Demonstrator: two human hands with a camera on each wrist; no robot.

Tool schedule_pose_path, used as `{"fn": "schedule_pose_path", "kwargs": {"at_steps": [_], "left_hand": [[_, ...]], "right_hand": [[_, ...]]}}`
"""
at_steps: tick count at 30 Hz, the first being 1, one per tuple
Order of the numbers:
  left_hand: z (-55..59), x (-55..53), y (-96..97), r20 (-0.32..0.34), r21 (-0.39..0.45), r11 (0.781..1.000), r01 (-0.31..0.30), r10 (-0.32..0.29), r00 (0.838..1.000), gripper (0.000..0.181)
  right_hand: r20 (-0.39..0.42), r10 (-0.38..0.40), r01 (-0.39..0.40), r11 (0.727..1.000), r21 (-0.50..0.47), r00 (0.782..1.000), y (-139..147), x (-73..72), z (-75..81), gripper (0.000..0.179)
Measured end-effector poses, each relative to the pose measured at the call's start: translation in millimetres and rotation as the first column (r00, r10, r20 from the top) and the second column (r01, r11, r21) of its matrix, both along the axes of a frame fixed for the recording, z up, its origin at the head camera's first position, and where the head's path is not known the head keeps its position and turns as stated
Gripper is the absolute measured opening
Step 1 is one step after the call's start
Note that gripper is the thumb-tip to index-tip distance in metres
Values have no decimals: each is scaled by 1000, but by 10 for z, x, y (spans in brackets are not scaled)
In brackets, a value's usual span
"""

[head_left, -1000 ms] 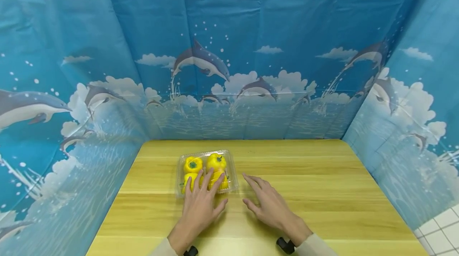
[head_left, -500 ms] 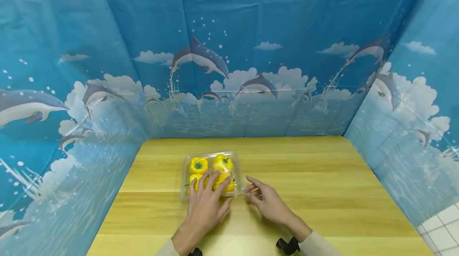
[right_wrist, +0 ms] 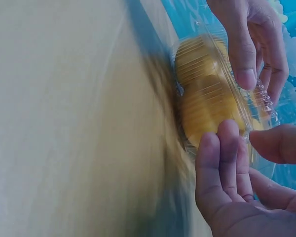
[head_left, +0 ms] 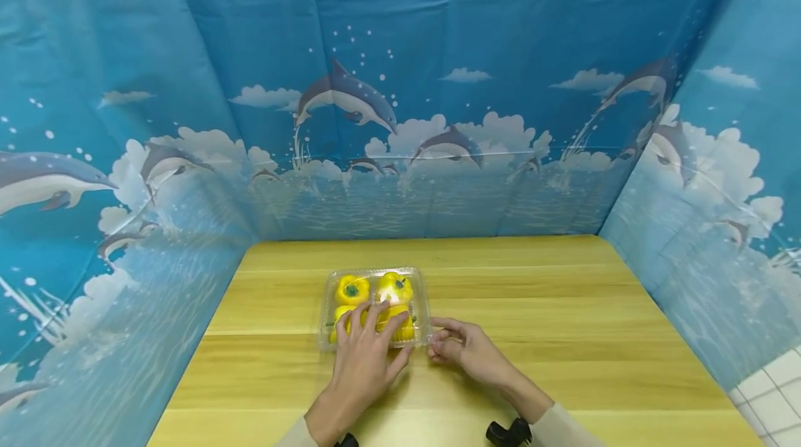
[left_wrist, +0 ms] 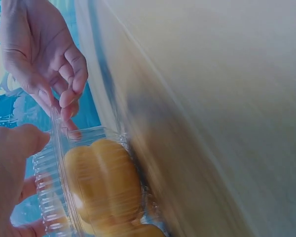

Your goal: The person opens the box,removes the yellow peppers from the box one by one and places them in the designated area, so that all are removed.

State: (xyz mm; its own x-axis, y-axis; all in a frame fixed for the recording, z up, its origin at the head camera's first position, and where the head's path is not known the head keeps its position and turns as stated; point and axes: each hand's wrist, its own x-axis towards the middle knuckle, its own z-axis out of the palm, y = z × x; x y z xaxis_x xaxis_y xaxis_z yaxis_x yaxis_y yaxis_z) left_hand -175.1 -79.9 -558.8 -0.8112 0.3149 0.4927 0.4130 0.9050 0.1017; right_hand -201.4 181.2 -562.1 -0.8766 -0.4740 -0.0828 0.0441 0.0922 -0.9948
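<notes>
A clear plastic clamshell container [head_left: 423, 294] with several yellow bell peppers [head_left: 353, 290] inside lies left of the table's middle. Its lid is down over the peppers. My left hand [head_left: 365, 358] rests on top of the lid, fingers spread over the front peppers and partly hiding them. At the front right corner, my right hand [head_left: 471, 353] pinches the container's rim. In the left wrist view, the thumb and curled fingers of the right hand [left_wrist: 44, 54] meet at that rim [left_wrist: 59, 143].
The wooden table [head_left: 563, 322] extends around the container. A blue dolphin-print curtain [head_left: 438, 204] hangs behind the table and along both sides. White floor tiles [head_left: 772, 391] show at the lower right.
The container has shifted a little to the right, with my left hand on it. My right hand's fingers have drawn together and now pinch the rim at the front right corner.
</notes>
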Motion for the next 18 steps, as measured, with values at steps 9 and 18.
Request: {"fn": "schedule_pose_path", "kwargs": {"at_steps": [9, 18], "left_hand": [[18, -17, 62, -14, 8, 999, 38, -38, 999, 54], [57, -83, 143, -9, -60, 994, 96, -97, 995, 62]], "right_hand": [[130, 28, -12, 993, -120, 991, 0, 67, -59, 67], [223, 25, 19, 981, -191, 975, 29, 120, -80, 67]]}}
